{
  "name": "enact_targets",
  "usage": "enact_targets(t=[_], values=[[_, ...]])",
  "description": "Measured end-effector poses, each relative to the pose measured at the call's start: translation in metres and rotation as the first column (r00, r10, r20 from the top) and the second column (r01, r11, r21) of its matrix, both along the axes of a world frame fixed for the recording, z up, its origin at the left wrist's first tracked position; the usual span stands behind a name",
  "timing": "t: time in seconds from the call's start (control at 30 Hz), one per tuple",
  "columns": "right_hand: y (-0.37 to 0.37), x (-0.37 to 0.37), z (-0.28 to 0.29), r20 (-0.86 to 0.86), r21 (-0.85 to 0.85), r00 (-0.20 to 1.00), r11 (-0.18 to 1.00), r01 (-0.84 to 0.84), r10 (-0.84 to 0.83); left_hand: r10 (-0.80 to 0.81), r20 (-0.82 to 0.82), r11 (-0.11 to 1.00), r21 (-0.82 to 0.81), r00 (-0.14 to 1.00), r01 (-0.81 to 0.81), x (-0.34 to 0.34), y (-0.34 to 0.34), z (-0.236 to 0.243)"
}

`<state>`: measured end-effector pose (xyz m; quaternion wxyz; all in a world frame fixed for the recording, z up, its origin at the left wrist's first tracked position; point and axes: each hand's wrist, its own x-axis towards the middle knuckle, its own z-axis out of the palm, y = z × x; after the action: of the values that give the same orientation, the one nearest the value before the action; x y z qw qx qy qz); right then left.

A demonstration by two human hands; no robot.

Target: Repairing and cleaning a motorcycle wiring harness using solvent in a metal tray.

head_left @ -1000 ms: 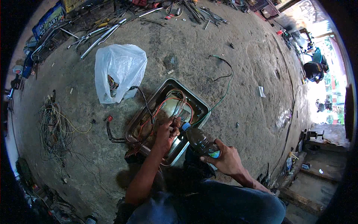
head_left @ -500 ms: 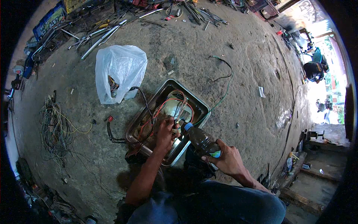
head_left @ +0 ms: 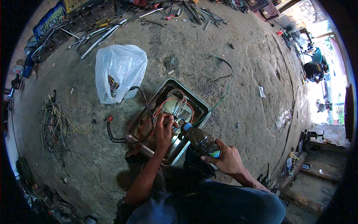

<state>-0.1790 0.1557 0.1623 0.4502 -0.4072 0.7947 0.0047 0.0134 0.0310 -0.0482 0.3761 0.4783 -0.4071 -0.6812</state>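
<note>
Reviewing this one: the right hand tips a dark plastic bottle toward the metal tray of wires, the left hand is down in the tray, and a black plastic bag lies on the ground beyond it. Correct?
Not quite. The plastic bag is translucent white, not black, as the head view shows. The rest holds: the right hand tips the dark plastic bottle toward the metal tray of wires, and the left hand is down in the tray.

The right hand (head_left: 226, 158) tips the bottle (head_left: 199, 139) further, its capped neck now closer to the left hand (head_left: 164, 130) over the tray (head_left: 201, 108).
</note>
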Motion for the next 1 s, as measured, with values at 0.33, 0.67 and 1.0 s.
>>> enact_targets(t=[0.33, 0.67, 1.0], values=[[0.0, 0.0, 0.0, -0.004, -0.033, 1.0, 0.999, -0.025, 0.025, -0.045, 0.068, 0.999, 0.031, 0.997, 0.043, -0.002, -0.003, 0.019], [0.004, 0.002, -0.001, -0.032, -0.033, 0.999, 0.999, -0.009, 0.008, -0.045, -0.237, 0.984, 0.155, 0.97, 0.083, 0.002, -0.008, -0.01], [0.001, 0.0, 0.001, -0.001, -0.013, 1.0, 1.0, -0.01, 0.01, 0.126, 0.179, 0.95, -0.306, 0.976, -0.067, -0.003, -0.004, 0.005]])
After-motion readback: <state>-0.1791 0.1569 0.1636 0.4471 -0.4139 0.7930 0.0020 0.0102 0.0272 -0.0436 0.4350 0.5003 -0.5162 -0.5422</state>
